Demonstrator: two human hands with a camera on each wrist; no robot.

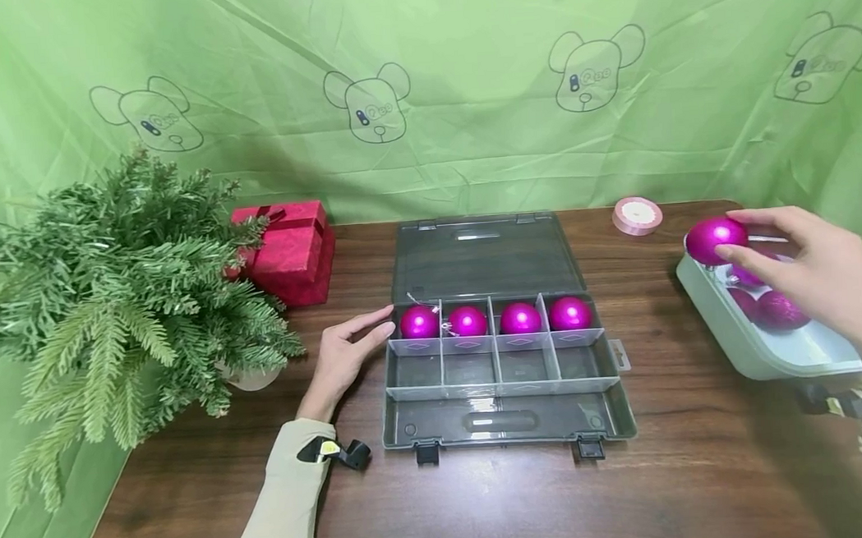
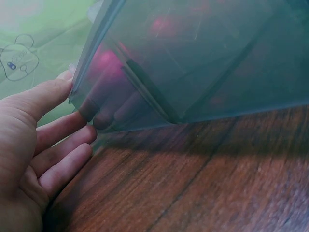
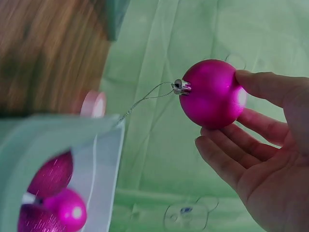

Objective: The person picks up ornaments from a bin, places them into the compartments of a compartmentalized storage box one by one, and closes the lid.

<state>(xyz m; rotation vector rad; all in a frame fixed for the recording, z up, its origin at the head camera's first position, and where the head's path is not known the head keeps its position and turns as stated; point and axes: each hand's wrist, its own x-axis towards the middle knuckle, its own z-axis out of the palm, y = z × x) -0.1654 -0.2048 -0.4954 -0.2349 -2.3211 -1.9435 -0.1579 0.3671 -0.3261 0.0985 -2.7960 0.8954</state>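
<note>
My right hand pinches a magenta Christmas ball between thumb and fingers, over the light green bin. A silver cap and a loop of string hang off the ball. More magenta balls, some glittery, lie in the bin. On the table, a grey see-through compartment box lies with its lid folded back. Its far row holds several magenta balls, one per compartment. My left hand rests its fairly straight fingers and thumb against the box's left side.
A small artificial pine tree stands at the left, its branches overlapping a red gift box. Towards the back right sits a pink ribbon roll. Green cloth hangs behind the wooden table.
</note>
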